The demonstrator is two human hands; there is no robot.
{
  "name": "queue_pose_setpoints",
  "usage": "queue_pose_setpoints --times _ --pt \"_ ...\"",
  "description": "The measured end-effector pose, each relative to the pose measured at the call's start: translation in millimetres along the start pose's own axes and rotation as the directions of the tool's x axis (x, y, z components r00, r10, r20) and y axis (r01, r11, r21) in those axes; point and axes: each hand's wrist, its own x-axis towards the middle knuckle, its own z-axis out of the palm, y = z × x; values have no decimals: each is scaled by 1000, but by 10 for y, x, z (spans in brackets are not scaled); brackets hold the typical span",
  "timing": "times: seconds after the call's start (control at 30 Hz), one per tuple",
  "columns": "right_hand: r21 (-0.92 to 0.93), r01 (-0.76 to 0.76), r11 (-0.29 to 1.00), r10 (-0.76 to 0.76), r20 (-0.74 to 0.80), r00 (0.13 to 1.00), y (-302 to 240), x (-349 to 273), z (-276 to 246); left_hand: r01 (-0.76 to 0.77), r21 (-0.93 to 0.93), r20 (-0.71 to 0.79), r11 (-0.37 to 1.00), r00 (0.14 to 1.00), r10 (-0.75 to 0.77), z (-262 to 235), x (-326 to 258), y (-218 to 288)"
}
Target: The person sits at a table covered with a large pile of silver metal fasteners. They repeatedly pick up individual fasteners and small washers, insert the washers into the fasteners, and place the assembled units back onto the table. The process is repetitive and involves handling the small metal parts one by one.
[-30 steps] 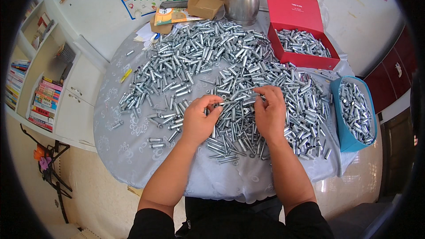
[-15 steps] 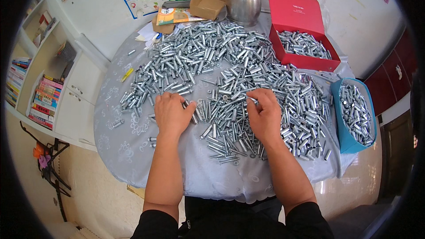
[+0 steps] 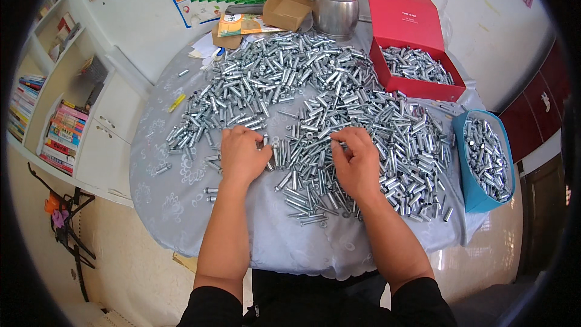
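A large spread of silvery metal bolts and sleeves (image 3: 284, 72) covers much of the table. My left hand (image 3: 241, 156) is at the inner edge of the left part of the pile, its fingers bent and its thumb close to them. A short metal sleeve (image 3: 265, 140) shows at those fingertips. My right hand (image 3: 357, 162) hovers over the long thin bolts (image 3: 315, 172) on the right, thumb and fingers curled toward each other. What lies between the right fingertips is hidden. A few sleeves (image 3: 211, 191) lie beside my left wrist.
A red open box (image 3: 423, 91) of metal parts stands at the back right. Nearer, a blue bin (image 3: 481, 188) holds more. Behind the pile are a steel pot (image 3: 336, 12) and a cardboard box (image 3: 287, 9). A yellow cutter (image 3: 177, 103) lies at the left.
My left thumb has drawn in toward the fingers at a metal sleeve. My right hand has shifted slightly left above the bolts, its fingers still curled.
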Motion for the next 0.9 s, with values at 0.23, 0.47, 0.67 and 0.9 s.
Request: queue_pose_setpoints --times 0.23,0.47,0.67,0.9 --pt "48 3 999 -4 13 1000 -66 -16 -5 -107 62 29 992 994 105 20 -27 146" --pt "232 -196 953 171 124 977 -50 -55 55 -339 -550 -83 763 931 355 -13 -242 509" --pt "314 -353 881 270 278 922 -93 -21 -37 -288 -712 -94 640 943 320 88 -308 618" --pt "389 -489 781 382 323 866 -51 20 -59 109 -952 155 286 977 145 174 -312 588"
